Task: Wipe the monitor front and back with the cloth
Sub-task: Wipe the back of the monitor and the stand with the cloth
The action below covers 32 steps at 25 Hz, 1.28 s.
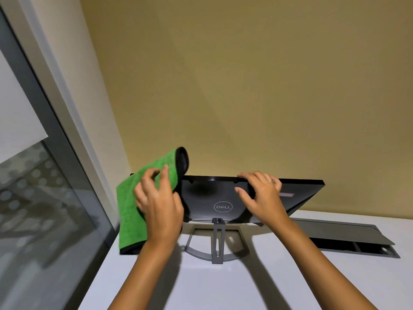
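Note:
A black monitor [212, 198] stands on the white desk [201, 287] with its back, bearing a round logo, turned toward me. Its grey stand [216, 242] rests on the desk. My left hand [158, 202] presses a green cloth [129, 211] with a black edge against the left part of the monitor's back; the cloth's top flops over the upper edge. My right hand [261, 193] grips the monitor's top edge right of centre, fingers curled over the top and thumb on the back. A ring shows on one finger. The screen side is hidden.
A glass window with a grey frame [67, 175] runs along the left. A yellow wall [245, 86] rises behind the desk. A grey cable hatch [348, 238] lies open in the desk surface at the right.

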Each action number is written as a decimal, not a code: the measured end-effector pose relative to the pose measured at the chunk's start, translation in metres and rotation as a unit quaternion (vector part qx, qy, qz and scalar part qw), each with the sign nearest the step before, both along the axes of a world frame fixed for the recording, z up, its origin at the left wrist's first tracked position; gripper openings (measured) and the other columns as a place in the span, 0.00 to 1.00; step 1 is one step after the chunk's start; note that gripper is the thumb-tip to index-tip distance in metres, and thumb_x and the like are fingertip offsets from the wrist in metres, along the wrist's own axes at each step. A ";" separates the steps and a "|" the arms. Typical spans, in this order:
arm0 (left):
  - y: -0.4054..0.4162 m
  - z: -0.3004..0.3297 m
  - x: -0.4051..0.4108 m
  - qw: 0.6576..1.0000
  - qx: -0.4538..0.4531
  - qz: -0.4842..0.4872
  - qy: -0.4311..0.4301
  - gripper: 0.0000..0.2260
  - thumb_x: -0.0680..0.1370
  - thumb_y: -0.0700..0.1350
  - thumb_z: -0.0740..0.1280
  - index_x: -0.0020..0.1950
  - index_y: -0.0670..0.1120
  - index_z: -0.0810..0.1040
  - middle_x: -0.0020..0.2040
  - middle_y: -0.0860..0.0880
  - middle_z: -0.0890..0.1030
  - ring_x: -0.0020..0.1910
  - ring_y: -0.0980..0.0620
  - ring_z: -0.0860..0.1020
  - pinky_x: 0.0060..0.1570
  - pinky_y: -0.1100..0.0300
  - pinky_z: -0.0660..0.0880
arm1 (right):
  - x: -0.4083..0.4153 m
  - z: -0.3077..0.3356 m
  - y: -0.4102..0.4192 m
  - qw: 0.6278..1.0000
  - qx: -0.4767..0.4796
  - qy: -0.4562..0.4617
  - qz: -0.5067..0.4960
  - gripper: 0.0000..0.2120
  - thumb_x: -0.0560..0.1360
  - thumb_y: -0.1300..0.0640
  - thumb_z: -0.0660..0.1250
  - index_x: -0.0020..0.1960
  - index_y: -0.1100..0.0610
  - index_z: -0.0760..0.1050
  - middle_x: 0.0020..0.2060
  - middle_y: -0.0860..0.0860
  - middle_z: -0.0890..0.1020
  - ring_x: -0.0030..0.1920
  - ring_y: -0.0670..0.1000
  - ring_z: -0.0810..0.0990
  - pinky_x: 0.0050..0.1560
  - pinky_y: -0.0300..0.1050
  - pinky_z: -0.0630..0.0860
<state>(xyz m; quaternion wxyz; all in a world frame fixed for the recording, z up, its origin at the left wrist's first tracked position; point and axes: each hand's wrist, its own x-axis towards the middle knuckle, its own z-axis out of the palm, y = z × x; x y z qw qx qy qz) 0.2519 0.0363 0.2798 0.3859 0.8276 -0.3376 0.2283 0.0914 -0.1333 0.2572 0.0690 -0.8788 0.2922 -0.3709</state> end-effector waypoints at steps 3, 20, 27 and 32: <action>-0.020 -0.022 0.000 0.994 0.094 -0.046 -0.031 0.31 0.65 0.30 0.70 0.68 0.39 0.70 0.70 0.39 0.68 0.70 0.37 0.65 0.64 0.37 0.63 | -0.004 0.000 -0.006 1.000 -0.005 0.022 0.011 0.18 0.74 0.44 0.58 0.59 0.49 0.76 0.52 0.43 0.78 0.55 0.47 0.74 0.62 0.41 0.54; -0.081 -0.032 -0.068 0.968 0.108 -0.215 -0.065 0.33 0.62 0.25 0.69 0.67 0.35 0.69 0.70 0.37 0.68 0.70 0.35 0.65 0.67 0.41 0.58 | -0.067 0.031 -0.072 0.988 0.015 0.155 0.022 0.14 0.77 0.42 0.60 0.49 0.50 0.78 0.40 0.44 0.82 0.41 0.47 0.79 0.39 0.42 0.69; -0.062 -0.044 -0.058 0.978 -0.015 -0.205 0.035 0.32 0.70 0.27 0.61 0.74 0.38 0.60 0.76 0.42 0.59 0.76 0.43 0.53 0.73 0.45 0.49 | -0.046 0.033 -0.091 0.984 0.007 0.177 -0.015 0.17 0.79 0.42 0.53 0.47 0.52 0.75 0.39 0.47 0.80 0.45 0.53 0.77 0.46 0.46 0.65; -0.044 -0.072 -0.052 0.975 -0.097 -0.144 0.141 0.30 0.74 0.28 0.57 0.75 0.39 0.56 0.76 0.44 0.57 0.76 0.48 0.52 0.72 0.41 0.56 | -0.026 0.042 -0.106 0.980 0.068 0.181 -0.036 0.13 0.80 0.46 0.55 0.48 0.51 0.74 0.36 0.43 0.75 0.51 0.54 0.75 0.51 0.49 0.61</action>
